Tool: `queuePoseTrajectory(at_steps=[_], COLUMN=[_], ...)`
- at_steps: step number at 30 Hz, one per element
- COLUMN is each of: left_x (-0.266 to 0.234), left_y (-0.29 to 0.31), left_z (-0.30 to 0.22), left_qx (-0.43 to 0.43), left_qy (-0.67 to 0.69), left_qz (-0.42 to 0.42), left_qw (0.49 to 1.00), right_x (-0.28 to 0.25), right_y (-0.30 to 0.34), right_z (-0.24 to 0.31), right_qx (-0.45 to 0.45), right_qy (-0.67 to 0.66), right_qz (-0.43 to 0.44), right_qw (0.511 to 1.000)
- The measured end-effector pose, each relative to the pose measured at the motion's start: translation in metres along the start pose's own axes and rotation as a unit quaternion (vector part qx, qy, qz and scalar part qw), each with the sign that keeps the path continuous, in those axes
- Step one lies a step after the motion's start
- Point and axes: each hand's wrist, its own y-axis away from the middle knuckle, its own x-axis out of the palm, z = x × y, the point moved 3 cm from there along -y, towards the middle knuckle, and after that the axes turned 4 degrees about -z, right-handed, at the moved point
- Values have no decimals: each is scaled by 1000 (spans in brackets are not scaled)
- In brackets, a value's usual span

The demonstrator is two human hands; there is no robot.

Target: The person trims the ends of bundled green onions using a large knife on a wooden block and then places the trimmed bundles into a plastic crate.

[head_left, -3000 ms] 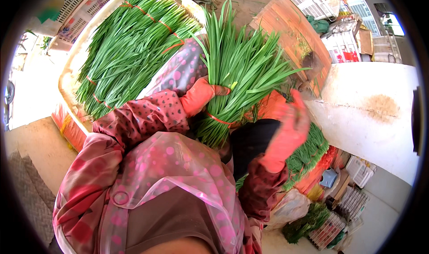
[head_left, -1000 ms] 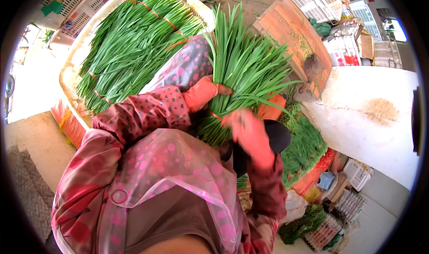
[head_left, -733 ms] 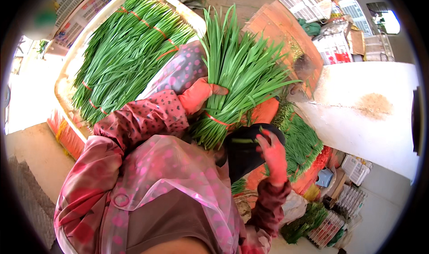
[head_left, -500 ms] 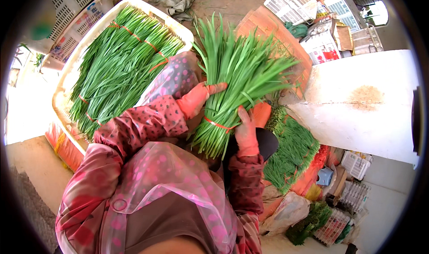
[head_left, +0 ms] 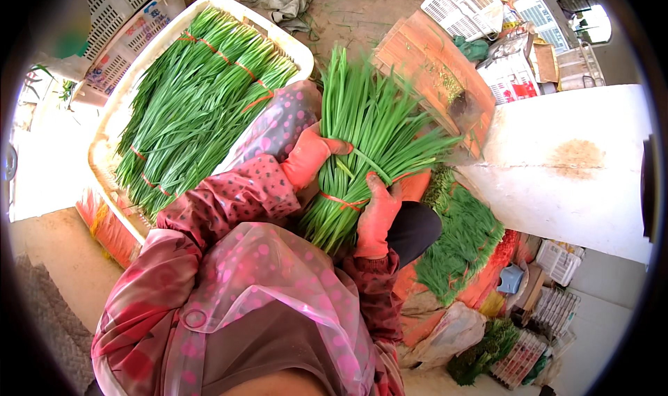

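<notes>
I hold a bundle of long green chives, tied near its cut end with a red band, upright in front of me. My left hand, in an orange glove, grips the bundle's left side above the band. My right hand, also in an orange glove, clasps the right side at the band. Both sleeves are red with dots, and a pink dotted plastic apron covers my front.
A white crate at the left holds several tied chive bundles. Trimmed green bunches lie at the right over an orange bag. An orange wooden board and a white slab lie beyond. Plastic baskets stand at the top.
My right hand was off the bundle, low by a dark object; it has risen and closed on the bundle at the band. The left hand kept its grip.
</notes>
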Motion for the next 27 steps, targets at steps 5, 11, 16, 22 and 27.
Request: queuePoseTrajectory(at_steps=[5,11,16,22,27], left_x=[-8,2,-7,10,7], left_y=[9,23,16,32,31], left_z=[0,-20,-21,-32,-31], left_qx=[-13,-19,14,-16,-12], left_qy=[58,107,65,70,42], left_qz=[22,32,19,37,41], left_qw=[998,994,998,997,998], right_x=[-10,-11,-53,-38,-37], right_y=[3,6,-16,-15,-20], right_z=[-10,11,59,150,158], right_qx=[47,9,14,-242,-412], right_qy=[-3,80,235,300,581], right_qz=[27,79,-12,-20,64], right_qw=[999,994,972,922,699])
